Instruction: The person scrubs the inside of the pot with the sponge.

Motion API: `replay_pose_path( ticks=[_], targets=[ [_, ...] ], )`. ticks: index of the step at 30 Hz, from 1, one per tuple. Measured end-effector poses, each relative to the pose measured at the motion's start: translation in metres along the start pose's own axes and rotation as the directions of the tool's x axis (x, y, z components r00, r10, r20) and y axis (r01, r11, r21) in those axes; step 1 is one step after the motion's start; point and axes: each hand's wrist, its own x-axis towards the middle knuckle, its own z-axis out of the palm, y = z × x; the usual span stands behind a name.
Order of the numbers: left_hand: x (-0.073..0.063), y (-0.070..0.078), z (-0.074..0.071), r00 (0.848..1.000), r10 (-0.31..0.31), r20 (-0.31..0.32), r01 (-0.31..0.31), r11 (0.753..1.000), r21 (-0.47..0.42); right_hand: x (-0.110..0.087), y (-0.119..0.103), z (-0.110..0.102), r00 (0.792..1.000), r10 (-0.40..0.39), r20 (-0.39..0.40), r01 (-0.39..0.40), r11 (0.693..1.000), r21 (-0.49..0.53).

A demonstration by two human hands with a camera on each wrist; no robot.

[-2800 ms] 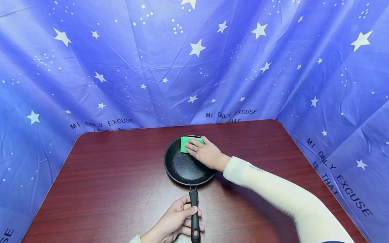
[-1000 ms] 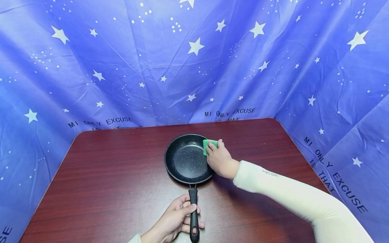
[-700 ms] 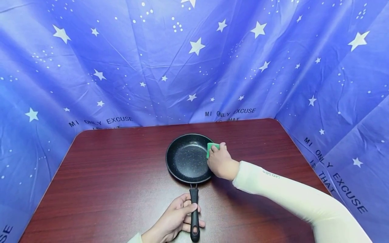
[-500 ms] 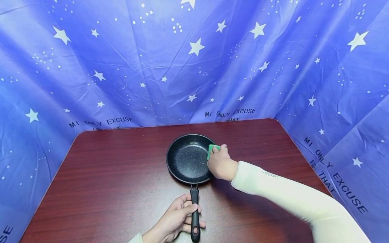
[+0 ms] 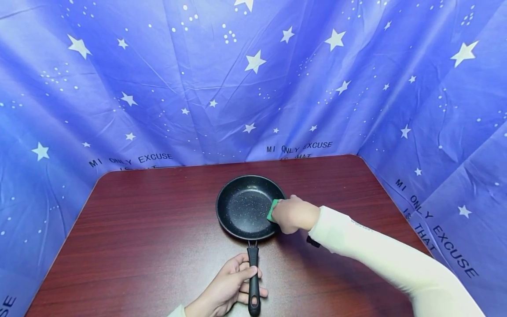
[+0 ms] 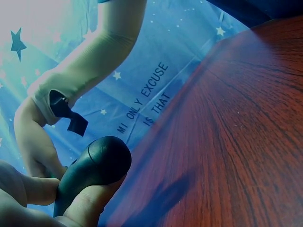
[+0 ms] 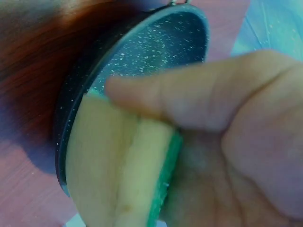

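Observation:
A black speckled frying pan (image 5: 241, 209) sits at the middle of the table, its black handle (image 5: 253, 268) pointing toward me. My left hand (image 5: 227, 279) holds that handle, thumb on top and fingers beneath; the rounded handle end (image 6: 111, 158) shows large in the left wrist view. At the pan's right inner wall my right hand (image 5: 295, 213) grips a sponge (image 5: 272, 211), mostly covered by the hand in the head view. Seen from the right wrist, the yellow sponge (image 7: 104, 156) with a green scouring layer lies against the wall, my thumb (image 7: 161, 94) across its edge.
The dark red wooden table (image 5: 150, 233) extends on both sides of the pan. Blue star-printed curtains (image 5: 198, 88) hang along its back and sides. A black strap (image 5: 313, 241) hangs from the right sleeve cuff.
My right hand has carried the sponge from the pan's far side to the right wall, then nearer to me, with the wrist turned over. The left hand keeps its hold; the pan barely shifts.

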Motion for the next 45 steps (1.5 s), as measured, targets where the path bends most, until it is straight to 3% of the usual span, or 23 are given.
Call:
replay_pose_path(
  ticks=[5, 11, 15, 21, 30, 45],
  targets=[
    [0.000, 0.001, 0.000, 1.000, 0.002, 0.002, -0.002, 1.000, 0.000, -0.005, 0.010, 0.002, 0.992, -0.106, -0.066, 0.114, 0.986, 0.123],
    [-0.002, 0.001, 0.000, 1.000, 0.004, 0.014, -0.004, 1.000, -0.005, -0.005, 0.020, 0.011, 0.961, -0.245, -0.125, 0.269, 0.933, 0.238],
    [-0.002, 0.001, 0.001, 1.000, 0.003, 0.013, -0.003, 1.000, -0.006, -0.006, 0.023, 0.015, 0.937, -0.310, -0.160, 0.344, 0.902, 0.262],
    [0.000, 0.000, 0.000, 1.000, -0.002, 0.013, 0.002, 1.000, -0.006, -0.007, 0.023, 0.018, 0.914, -0.358, -0.191, 0.401, 0.865, 0.301],
    [0.000, 0.002, 0.000, 1.000, -0.013, 0.010, 0.013, 1.000, 0.002, 0.001, 0.022, 0.020, 0.873, -0.445, -0.197, 0.486, 0.764, 0.424],
    [0.001, 0.003, -0.002, 0.999, -0.033, 0.028, 0.033, 0.999, 0.025, 0.007, 0.006, 0.028, 0.858, -0.450, -0.250, 0.511, 0.689, 0.514]
  ],
)
